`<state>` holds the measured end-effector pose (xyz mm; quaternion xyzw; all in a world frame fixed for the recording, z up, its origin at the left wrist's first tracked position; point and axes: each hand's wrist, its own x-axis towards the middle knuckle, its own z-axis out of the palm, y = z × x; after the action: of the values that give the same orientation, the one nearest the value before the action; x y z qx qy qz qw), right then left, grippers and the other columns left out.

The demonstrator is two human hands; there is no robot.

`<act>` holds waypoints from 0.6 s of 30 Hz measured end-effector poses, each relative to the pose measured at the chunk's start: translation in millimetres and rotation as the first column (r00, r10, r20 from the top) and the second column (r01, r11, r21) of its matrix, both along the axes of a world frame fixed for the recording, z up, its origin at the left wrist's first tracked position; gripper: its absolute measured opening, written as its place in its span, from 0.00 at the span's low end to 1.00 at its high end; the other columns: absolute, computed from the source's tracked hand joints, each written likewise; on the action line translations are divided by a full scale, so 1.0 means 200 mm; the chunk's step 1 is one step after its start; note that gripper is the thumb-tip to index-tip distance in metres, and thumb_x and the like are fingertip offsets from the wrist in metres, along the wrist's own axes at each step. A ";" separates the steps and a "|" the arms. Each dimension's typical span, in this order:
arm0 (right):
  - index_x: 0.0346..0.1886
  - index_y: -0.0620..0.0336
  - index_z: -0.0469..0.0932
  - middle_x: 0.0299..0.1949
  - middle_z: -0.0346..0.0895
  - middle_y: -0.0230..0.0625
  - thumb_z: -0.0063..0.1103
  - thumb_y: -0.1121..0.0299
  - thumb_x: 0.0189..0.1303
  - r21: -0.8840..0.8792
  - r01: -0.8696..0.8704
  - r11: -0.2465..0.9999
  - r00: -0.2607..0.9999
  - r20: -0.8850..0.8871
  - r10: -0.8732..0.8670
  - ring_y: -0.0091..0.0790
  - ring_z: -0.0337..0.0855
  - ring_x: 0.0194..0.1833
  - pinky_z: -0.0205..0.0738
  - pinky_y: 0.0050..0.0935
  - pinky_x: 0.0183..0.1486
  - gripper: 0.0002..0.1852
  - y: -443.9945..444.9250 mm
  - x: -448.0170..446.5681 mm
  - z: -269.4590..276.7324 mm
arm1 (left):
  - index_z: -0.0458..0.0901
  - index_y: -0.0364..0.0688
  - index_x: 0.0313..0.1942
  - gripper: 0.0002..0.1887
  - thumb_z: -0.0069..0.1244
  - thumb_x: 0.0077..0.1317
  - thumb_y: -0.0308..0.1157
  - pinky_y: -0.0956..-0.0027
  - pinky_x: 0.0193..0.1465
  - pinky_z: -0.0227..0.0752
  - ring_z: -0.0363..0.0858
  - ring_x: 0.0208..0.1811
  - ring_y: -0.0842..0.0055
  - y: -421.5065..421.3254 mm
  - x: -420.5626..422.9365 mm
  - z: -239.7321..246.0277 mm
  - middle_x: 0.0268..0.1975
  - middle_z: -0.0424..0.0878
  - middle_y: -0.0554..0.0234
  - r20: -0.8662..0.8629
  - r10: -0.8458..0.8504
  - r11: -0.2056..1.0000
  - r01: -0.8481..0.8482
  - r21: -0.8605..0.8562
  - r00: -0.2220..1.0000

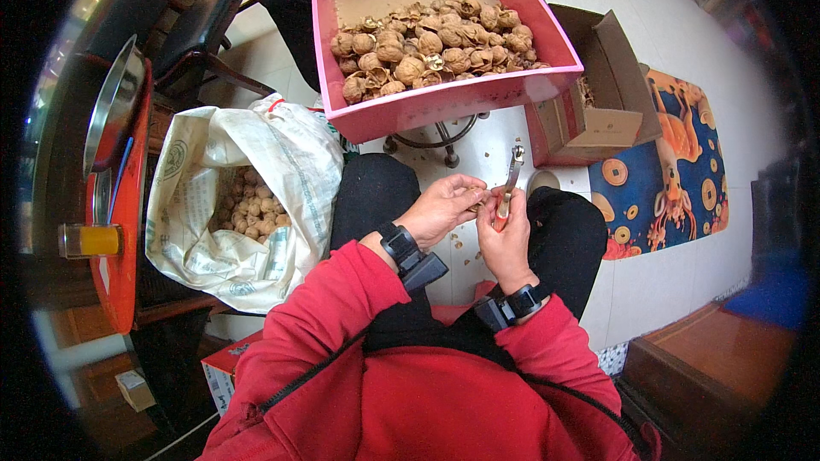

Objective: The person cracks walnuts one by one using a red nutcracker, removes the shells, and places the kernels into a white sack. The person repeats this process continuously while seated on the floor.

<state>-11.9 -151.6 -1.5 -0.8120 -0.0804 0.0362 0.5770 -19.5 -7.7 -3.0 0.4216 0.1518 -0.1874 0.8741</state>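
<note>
My left hand (pixel 445 208) pinches a small piece of walnut (pixel 475 198) between thumb and fingers, above the gap between my knees. Close against it, my right hand (pixel 506 237) grips a metal hand tool (pixel 514 169) with a red handle, perhaps a nutcracker; its metal end points away from me. The right fingertips meet the walnut piece too. Beyond both hands, a pink box (pixel 448 99) holds a heap of walnuts (pixel 429 45), many cracked. At my left, a white woven sack (pixel 282 160) stands open with whole walnuts (pixel 253 205) inside.
Shell bits lie on the tiled floor (pixel 461 269). An open cardboard box (pixel 605 128) stands right of the pink one, by a patterned mat (pixel 672 173). Left are a red table (pixel 139 205) with a glass of orange drink (pixel 96 241) and a black chair (pixel 205 25). A person's dark-clothed legs flank the pink box.
</note>
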 end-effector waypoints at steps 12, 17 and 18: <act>0.46 0.62 0.67 0.36 0.78 0.40 0.65 0.74 0.55 0.060 -0.009 0.998 1.000 -0.001 0.009 0.35 0.82 0.37 0.76 0.31 0.41 0.18 0.00 0.00 0.03 | 0.73 0.37 0.48 0.10 0.48 0.70 0.28 0.69 0.56 0.73 0.79 0.51 0.73 0.01 -0.01 0.02 0.48 0.79 0.57 0.030 0.015 0.998 -0.013 -0.056 0.999; 0.46 0.62 0.67 0.35 0.78 0.39 0.65 0.75 0.54 0.077 -0.013 0.997 1.000 0.010 0.013 0.32 0.81 0.36 0.76 0.29 0.40 0.19 0.00 0.00 0.02 | 0.73 0.37 0.48 0.09 0.47 0.70 0.28 0.70 0.55 0.73 0.79 0.50 0.74 0.00 0.00 0.02 0.48 0.80 0.57 0.032 0.011 0.999 -0.010 -0.033 0.999; 0.46 0.62 0.67 0.35 0.78 0.38 0.65 0.76 0.54 0.097 -0.016 0.995 1.000 -0.014 0.017 0.30 0.81 0.36 0.75 0.28 0.40 0.18 0.00 0.00 0.02 | 0.73 0.37 0.48 0.09 0.47 0.70 0.28 0.70 0.55 0.73 0.79 0.50 0.74 0.00 0.00 0.02 0.48 0.80 0.57 0.037 0.009 0.999 -0.007 -0.044 0.999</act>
<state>-11.4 -152.0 2.5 -0.7819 -0.0846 0.0430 0.6161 -20.1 -7.5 1.1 0.4053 0.1332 -0.1791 0.8865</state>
